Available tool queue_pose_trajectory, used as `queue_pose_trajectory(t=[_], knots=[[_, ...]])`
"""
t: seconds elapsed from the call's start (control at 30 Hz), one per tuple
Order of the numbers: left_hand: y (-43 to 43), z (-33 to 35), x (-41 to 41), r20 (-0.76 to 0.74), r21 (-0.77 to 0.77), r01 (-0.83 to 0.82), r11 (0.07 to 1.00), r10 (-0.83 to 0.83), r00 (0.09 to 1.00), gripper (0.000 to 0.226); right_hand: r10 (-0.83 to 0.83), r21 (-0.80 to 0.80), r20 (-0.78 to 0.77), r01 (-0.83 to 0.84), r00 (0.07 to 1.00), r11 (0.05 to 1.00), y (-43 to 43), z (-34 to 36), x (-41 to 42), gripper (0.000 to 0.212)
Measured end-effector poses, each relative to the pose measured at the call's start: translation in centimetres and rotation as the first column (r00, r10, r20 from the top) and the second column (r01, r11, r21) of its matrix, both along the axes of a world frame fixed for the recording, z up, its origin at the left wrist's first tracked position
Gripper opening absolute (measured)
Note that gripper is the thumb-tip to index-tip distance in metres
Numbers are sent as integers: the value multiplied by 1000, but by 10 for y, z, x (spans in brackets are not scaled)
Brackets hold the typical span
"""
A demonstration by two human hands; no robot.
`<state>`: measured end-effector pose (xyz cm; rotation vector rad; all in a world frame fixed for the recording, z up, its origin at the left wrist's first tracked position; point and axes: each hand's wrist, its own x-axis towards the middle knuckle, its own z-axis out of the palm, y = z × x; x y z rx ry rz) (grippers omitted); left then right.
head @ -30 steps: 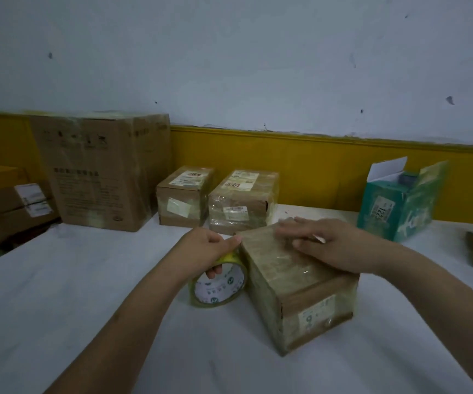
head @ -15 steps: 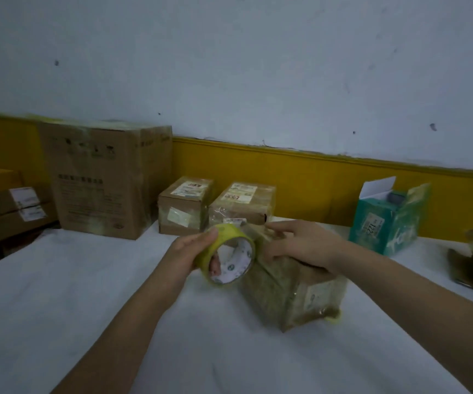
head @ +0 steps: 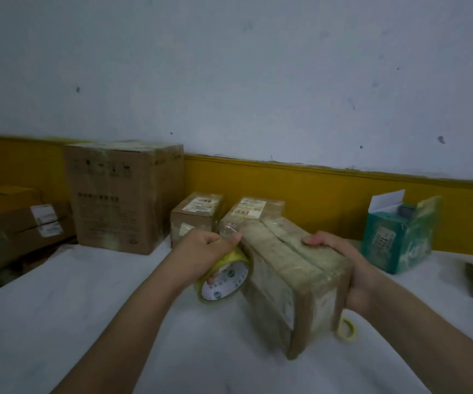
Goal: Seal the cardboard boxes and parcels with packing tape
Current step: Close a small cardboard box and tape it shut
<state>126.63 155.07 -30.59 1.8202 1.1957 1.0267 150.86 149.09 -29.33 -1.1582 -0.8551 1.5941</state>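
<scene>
Curling the left hand [head: 201,248] round the yellow tape roll [head: 224,280], pressing it against the left face of the cardboard box [head: 292,274], with the thumb stretching to the box's top edge. Clamping the right hand [head: 343,268] on the box's right side, hooking fingertips over the top. Steadying the box on the white table [head: 59,322], in the middle, close in front. Judging this box as nearly done: showing glossy tape bands over top and sides, probably needing one last wrap or a tear-off. Lying just beside its near right corner, a small yellow tape scrap [head: 347,331]. Standing behind, two small parcels [head: 198,214], seemingly taped and labelled, next to a large carton [head: 124,194] looking taped too. Sitting at the right with its flap open, a green carton [head: 400,240], likely awaiting sealing. Piling up at far left, more boxes [head: 16,228]; too dim for telling their state.
</scene>
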Motion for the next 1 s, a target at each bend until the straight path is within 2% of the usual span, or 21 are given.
queue_pose_trajectory(t=[0.07, 0.13, 0.2, 0.23, 0.27, 0.3, 0.33, 0.37, 0.4, 0.43, 0.47, 0.5, 0.57, 0.63, 0.7, 0.8, 0.87, 0.93, 0.97, 1.0], knots=[[2, -4, 2, -3, -23, -3, 1000, 3, 1000, 48, -20, -46, -63, 17, 998, 999, 8, -19, -4, 43], [6, -11, 0, -14, -59, -3, 998, 2, 1000, 45, 20, -83, 7, -20, 1000, 996, 18, -28, -5, 44], [10, -20, -5, -1, -127, 26, 992, -27, 1000, 43, 77, -31, 191, -73, 979, 997, 31, -19, -1, 48], [12, -24, -8, 12, -160, 41, 986, -39, 999, 41, 120, 47, 358, -146, 926, 988, 36, -9, 0, 50], [12, -28, -9, 28, -188, 55, 981, -51, 998, 40, 139, 107, 582, -245, 801, 964, 38, 3, -2, 52], [13, -32, -10, 46, -204, 69, 977, -60, 997, 40, 84, 147, 808, -338, 583, 930, 39, 14, -7, 50], [13, -34, -11, 62, -211, 80, 974, -69, 996, 40, -5, 158, 944, -436, 330, 886, 39, 20, -16, 46], [13, -37, -10, 79, -214, 88, 973, -72, 994, 40, -56, 99, 994, -519, 97, 849, 40, 21, -27, 49], [13, -38, -10, 101, -213, 96, 972, -76, 992, 39, -65, 20, 996, -556, -61, 831, 40, 18, -38, 67], [13, -40, -9, 126, -216, 110, 970, -84, 989, 38, -43, -52, 986, -544, -160, 837, 40, 13, -46, 87], [13, -42, -9, 157, -232, 130, 964, -94, 983, 37, -41, -77, 977, -522, -211, 850, 40, 7, -52, 97], [12, -44, -9, 204, -259, 158, 953, -106, 973, 37, -68, -48, 976, -510, -208, 859, 43, 2, -51, 95], [10, -51, -6, 331, -333, 218, 917, -102, 938, 37, -153, 52, 976, -522, -152, 851, 49, -3, -41, 78], [7, -56, 3, 413, -413, 222, 883, -36, 910, 34, -132, 71, 989, -550, -71, 832, 53, 0, -26, 72], [4, -57, 16, 426, -476, 206, 855, 19, 905, 33, -88, 67, 996, -573, -9, 817, 59, 0, -13, 71], [-2, -56, 32, 367, -503, 155, 850, 49, 929, 32, -45, 68, 998, -591, 54, 804, 67, 0, 2, 67], [-8, -53, 40, 334, -494, 178, 851, -3, 943, 29, -38, 36, 999, -614, 9, 788, 69, 2, 9, 66], [-12, -50, 50, 325, -482, 204, 852, -43, 945, 28, -105, -2, 985, -623, -134, 782, 70, 3, 18, 66], [-12, -50, 57, 336, -477, 204, 855, -38, 941, 29, -158, 11, 969, -605, -190, 796, 68, 2, 26, 68], [-11, -52, 63, 357, -475, 205, 856, -25, 934, 30, -237, 85, 951, -572, -197, 816, 64, 1, 35, 69]])
